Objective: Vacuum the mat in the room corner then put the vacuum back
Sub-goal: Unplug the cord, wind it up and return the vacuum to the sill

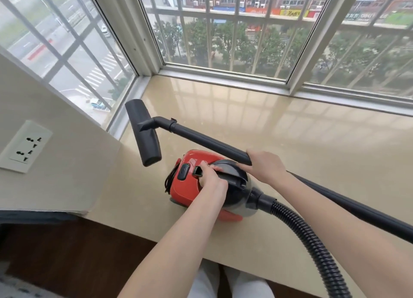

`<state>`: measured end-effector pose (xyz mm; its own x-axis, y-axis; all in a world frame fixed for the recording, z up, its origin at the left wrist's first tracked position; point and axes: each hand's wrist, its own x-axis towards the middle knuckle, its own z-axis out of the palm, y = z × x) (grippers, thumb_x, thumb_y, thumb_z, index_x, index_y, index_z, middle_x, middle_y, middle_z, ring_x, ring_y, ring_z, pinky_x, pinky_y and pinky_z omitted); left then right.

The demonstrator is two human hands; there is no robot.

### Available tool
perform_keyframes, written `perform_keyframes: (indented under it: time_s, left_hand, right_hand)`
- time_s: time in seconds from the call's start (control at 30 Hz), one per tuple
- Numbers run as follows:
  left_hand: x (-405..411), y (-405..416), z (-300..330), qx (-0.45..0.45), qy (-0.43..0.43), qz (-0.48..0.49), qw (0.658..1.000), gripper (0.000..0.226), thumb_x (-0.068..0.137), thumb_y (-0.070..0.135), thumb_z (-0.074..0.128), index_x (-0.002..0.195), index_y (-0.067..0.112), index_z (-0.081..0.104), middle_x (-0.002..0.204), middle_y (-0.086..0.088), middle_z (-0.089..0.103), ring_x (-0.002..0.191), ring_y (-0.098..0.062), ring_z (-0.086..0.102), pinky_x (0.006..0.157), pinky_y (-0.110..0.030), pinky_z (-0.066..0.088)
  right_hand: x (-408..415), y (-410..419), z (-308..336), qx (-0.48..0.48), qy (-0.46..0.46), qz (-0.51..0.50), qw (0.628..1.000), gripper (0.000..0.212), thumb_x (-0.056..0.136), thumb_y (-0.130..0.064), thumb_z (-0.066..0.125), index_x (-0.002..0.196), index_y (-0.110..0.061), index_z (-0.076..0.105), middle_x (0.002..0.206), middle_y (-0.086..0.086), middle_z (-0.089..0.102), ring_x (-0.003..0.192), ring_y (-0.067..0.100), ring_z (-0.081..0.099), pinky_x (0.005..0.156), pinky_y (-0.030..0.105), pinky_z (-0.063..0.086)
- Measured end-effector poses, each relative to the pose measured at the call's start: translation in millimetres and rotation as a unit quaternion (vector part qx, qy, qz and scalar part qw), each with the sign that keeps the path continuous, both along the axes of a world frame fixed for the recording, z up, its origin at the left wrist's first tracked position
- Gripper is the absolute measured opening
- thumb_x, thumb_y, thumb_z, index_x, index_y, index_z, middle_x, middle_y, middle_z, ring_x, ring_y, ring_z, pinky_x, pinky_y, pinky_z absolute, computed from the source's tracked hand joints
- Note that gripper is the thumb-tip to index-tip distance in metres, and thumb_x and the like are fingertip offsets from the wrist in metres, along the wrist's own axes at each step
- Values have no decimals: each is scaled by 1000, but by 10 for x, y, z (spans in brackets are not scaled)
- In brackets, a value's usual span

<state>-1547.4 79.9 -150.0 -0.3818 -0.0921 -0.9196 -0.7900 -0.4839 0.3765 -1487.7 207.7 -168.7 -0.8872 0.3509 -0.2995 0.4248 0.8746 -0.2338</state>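
Frame centre: left hand (210, 177) fingers grip the red canister vacuum (196, 186) handle, right hand (266, 165) fingers grip its wand (207, 141) on the windowsill (290, 130); likely either fetching or returning it; the mat is unseen.

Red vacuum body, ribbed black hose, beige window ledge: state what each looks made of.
Red vacuum body: glossy hard plastic, showing window glare. Ribbed black hose: flexible corrugated plastic, judging by its bend. Beige window ledge: polished stone or tile, mirroring the window bars.

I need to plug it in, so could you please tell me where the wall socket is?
In the head view, the wall socket sits on the beige wall at the far left, left of the vacuum's floor nozzle and below the side window.
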Motion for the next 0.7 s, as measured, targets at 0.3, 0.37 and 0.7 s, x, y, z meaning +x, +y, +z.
perform_keyframes:
  time_s: [0.3,0.37,0.7]
  left_hand:
    - [-111,-6,-15,7,11,26,1000,27,92,39,46,89,12,45,28,8,44,45,-13,45,50,-22,40]
    - [-92,1,-31,-12,13,21,1000,33,90,43,47,93,10,49,33,7,48,49,-14,49,53,-23,41]
    - [-106,71,-152,-118,19,47,992,39,85,42,52,75,5,58,51,-1,59,47,-15,55,52,-26,36]
  right_hand:
    - [-161,42,-22,19,-14,57,998,42,87,-59,48,82,-19,39,72,0,50,68,27,50,55,32,32]
    - [-211,34,-62,14,-15,66,998,42,87,-60,48,83,-19,41,77,2,56,71,27,53,56,31,34]
    - [-562,165,-278,3,-24,68,997,43,87,-61,47,83,-18,39,78,3,55,69,26,45,56,32,31]
